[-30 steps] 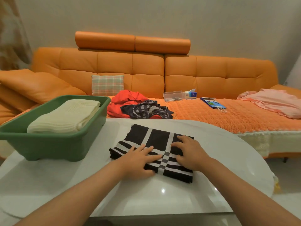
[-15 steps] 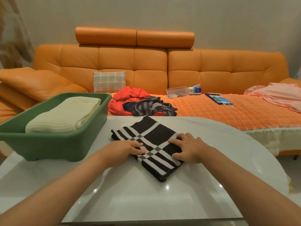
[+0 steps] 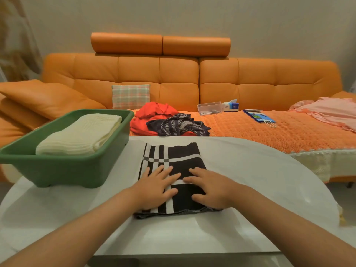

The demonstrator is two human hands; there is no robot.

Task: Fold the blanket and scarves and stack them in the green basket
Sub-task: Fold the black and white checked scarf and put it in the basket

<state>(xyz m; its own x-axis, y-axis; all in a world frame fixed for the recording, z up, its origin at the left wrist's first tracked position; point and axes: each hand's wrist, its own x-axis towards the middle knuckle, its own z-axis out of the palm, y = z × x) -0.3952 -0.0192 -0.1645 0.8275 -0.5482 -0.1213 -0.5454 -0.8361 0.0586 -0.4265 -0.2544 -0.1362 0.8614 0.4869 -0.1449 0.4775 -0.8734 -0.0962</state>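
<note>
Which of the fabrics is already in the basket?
The cream blanket; the black-and-white scarf lies on the table, the red cloth and striped scarf on the sofa.

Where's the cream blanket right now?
Head view, left side: the cream blanket lies folded inside the green basket on the table, left of the checked scarf.
</note>
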